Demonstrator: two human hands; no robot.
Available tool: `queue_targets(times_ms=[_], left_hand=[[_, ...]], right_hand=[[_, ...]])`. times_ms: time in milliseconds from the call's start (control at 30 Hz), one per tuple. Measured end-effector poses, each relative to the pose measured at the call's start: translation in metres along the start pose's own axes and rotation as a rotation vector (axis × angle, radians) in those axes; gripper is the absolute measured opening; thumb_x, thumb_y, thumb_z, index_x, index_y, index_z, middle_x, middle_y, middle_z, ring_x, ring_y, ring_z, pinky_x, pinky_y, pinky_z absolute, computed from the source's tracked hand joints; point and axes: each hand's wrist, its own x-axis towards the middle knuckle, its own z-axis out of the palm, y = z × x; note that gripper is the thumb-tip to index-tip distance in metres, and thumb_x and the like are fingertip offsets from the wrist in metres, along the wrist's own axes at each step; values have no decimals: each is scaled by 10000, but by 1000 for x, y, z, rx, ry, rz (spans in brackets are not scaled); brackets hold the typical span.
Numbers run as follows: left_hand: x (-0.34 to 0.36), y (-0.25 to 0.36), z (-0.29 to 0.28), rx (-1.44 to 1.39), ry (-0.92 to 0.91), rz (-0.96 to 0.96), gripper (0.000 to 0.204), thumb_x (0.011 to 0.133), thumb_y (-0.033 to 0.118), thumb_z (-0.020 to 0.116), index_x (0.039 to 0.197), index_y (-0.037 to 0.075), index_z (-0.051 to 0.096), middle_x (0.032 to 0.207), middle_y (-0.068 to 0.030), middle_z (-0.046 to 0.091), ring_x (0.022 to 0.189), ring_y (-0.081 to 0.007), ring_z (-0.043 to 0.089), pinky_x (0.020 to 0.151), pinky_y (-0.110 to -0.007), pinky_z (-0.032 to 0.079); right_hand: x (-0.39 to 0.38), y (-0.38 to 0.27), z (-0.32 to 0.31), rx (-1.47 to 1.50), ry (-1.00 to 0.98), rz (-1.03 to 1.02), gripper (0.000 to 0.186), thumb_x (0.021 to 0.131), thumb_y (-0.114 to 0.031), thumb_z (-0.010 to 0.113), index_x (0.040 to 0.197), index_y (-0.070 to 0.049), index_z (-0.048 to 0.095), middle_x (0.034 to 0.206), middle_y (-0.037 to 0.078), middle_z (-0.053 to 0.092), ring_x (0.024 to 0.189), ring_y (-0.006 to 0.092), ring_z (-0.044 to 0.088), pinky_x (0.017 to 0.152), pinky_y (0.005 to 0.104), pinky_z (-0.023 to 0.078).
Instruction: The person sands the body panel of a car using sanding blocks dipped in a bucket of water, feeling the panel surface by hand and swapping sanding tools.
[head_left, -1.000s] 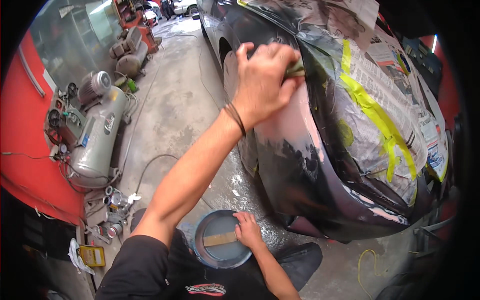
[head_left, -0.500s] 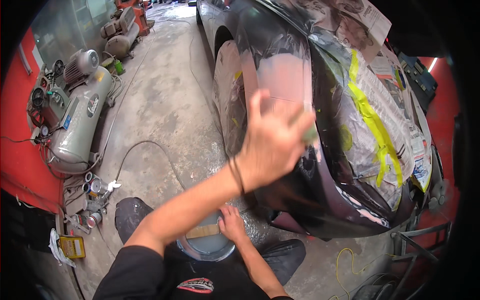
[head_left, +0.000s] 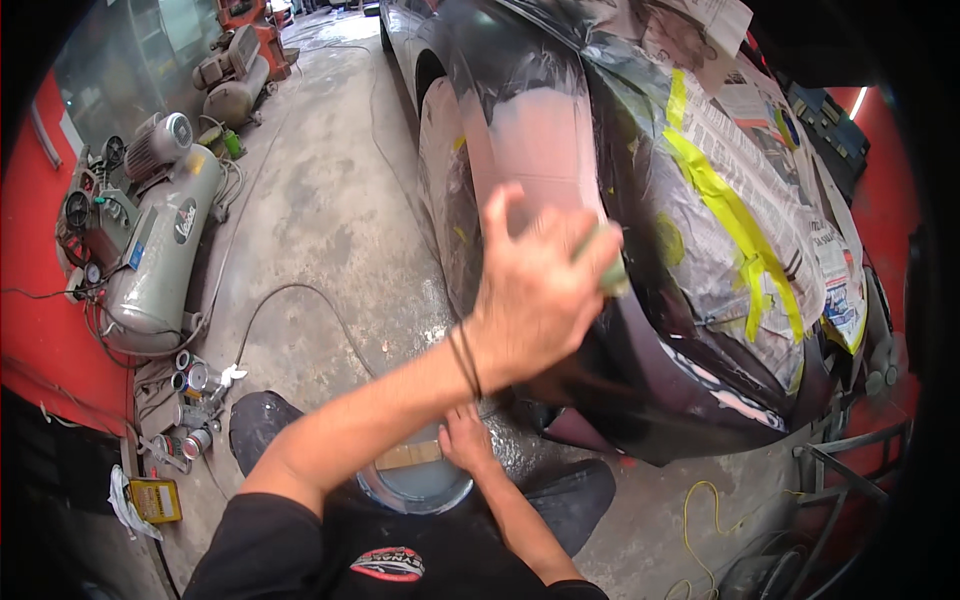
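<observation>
My left hand point(head_left: 540, 285) reaches up from the lower left and is closed round a small pale-green sanding pad point(head_left: 612, 270), whose edge shows past the fingers. Hand and pad, slightly blurred, are over the dark front corner of a car point(head_left: 560, 375), just below a pinkish filler patch point(head_left: 540, 140) on the fender. My right hand point(head_left: 466, 438) grips the right rim of a round basin point(head_left: 415, 500) between my legs; its fingertips are partly behind my left wrist. Greyish water and a tan strip point(head_left: 408, 456) show in the basin.
Newspaper point(head_left: 735, 210) and yellow tape point(head_left: 725, 200) cover the car's front. Along the left wall stand an air compressor point(head_left: 165, 260), several paint cans point(head_left: 190, 400) and a yellow tin point(head_left: 155, 500). A dark hose point(head_left: 300, 287) crosses the concrete floor. A metal frame point(head_left: 850, 465) stands at lower right.
My left hand has shifted slightly down and left in view with the pad. The whole scene has tilted a little as my head moved. My right hand stays at the basin.
</observation>
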Motion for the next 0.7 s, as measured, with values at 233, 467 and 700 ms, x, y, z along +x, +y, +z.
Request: queue_targets(times_ms=[233, 467, 700], left_hand=[[14, -1, 0, 37, 77, -63, 401, 848, 223, 900, 1202, 118, 742, 1144, -70, 717, 1119, -307, 708, 1179, -618, 352], [37, -8, -2, 151, 101, -41, 354, 897, 242, 857, 1191, 104, 716, 1053, -96, 715, 1067, -332, 707, 1128, -605, 368], [8, 35, -2, 148, -23, 27, 439, 860, 242, 883, 1247, 114, 721, 1119, -99, 703, 1107, -322, 704, 1143, -607, 365]], right_hand=[[4, -2, -6, 75, 7, -31, 525, 909, -63, 726, 1423, -105, 625, 1402, 158, 654, 1312, 436, 613, 1169, 552, 516], [0, -6, -2, 73, 2, -35, 533, 898, -55, 731, 1419, -107, 634, 1417, 140, 646, 1335, 411, 606, 1139, 523, 558], [-10, 2, 1, 4, 47, -14, 514, 909, -65, 718, 1415, -113, 645, 1423, 132, 652, 1332, 398, 613, 1129, 517, 566]])
